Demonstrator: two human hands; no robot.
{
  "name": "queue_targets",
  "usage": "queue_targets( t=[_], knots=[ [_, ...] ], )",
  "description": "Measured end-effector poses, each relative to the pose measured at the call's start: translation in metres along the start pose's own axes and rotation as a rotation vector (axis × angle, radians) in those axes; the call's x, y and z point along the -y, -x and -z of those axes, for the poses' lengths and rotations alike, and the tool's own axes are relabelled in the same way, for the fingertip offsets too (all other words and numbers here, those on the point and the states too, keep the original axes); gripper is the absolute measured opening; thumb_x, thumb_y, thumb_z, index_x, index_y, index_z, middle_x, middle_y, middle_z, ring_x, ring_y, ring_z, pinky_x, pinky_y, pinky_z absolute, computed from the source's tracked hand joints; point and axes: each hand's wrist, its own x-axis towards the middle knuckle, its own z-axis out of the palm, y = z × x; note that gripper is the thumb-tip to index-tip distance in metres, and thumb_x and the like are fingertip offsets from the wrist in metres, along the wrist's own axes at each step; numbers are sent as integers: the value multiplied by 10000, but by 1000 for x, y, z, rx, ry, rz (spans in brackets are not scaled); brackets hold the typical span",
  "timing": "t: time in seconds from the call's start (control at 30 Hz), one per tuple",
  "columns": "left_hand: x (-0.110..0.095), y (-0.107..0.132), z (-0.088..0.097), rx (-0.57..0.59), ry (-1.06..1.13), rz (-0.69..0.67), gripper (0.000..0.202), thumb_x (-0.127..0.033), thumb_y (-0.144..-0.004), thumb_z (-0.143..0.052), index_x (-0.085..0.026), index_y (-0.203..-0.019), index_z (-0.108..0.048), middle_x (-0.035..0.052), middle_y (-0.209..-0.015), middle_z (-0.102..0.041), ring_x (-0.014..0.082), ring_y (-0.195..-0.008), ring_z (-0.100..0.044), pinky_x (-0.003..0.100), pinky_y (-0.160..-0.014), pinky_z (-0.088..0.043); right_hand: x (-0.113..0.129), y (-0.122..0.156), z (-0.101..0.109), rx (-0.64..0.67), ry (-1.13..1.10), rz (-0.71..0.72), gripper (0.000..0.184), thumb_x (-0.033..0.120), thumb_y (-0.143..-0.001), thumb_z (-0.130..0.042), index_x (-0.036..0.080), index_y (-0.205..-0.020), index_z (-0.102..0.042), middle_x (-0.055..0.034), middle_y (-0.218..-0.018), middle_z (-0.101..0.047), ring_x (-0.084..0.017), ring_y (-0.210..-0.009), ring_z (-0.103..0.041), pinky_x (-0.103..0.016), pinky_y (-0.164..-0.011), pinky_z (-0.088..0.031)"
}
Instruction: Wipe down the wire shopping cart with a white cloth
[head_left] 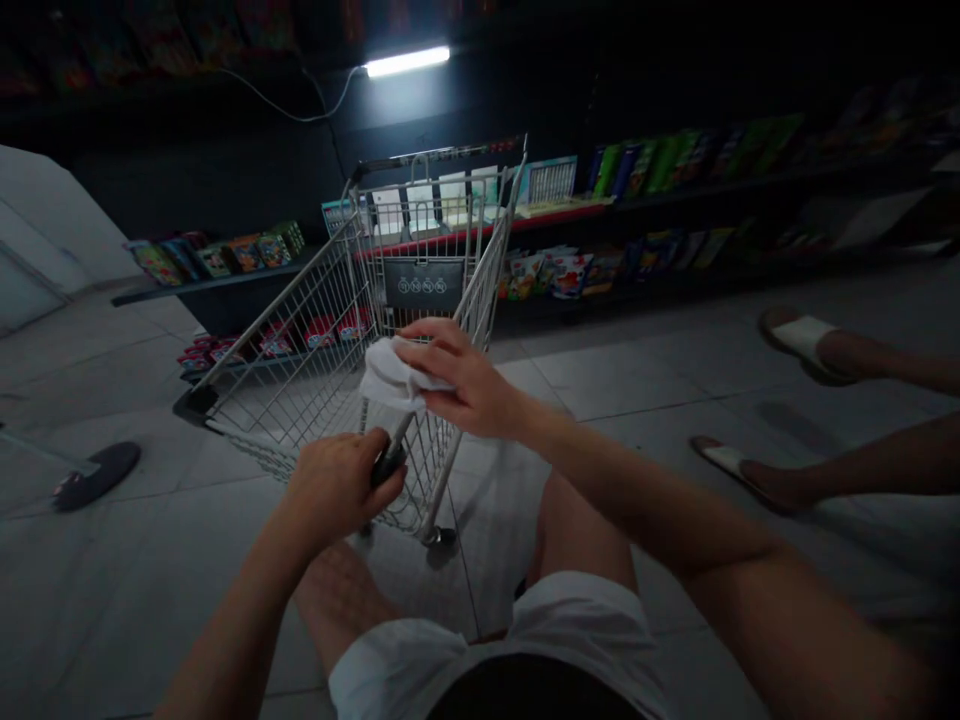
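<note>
A wire shopping cart (pixel 315 340) stands on a shop floor (pixel 637 370). The left hand (pixel 337 485) has its fingers clamped on the cart's dark handle (pixel 388 463). Just above them, the right hand (pixel 457 385) has its fingers closed over a white cloth (pixel 390 380), pressing it against the rim.

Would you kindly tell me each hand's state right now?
Left hand: closed around the cart handle.
Right hand: closed on a white cloth.
</note>
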Motion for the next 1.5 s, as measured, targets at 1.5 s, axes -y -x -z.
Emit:
queue_targets(
  t=[1.5],
  knots=[
    [68,-27,-6,7,258,237,305,-448,-867,-394,-227,-661,-355,-43,-534,-351,112,-486,-354,276,-566,-235,-109,39,-190,-515,44,-225,448,244,-868,-478,235,-1304,-581,-115,-1342,-450,-281,-1260,-436,-489,-1115,-389]
  ],
)
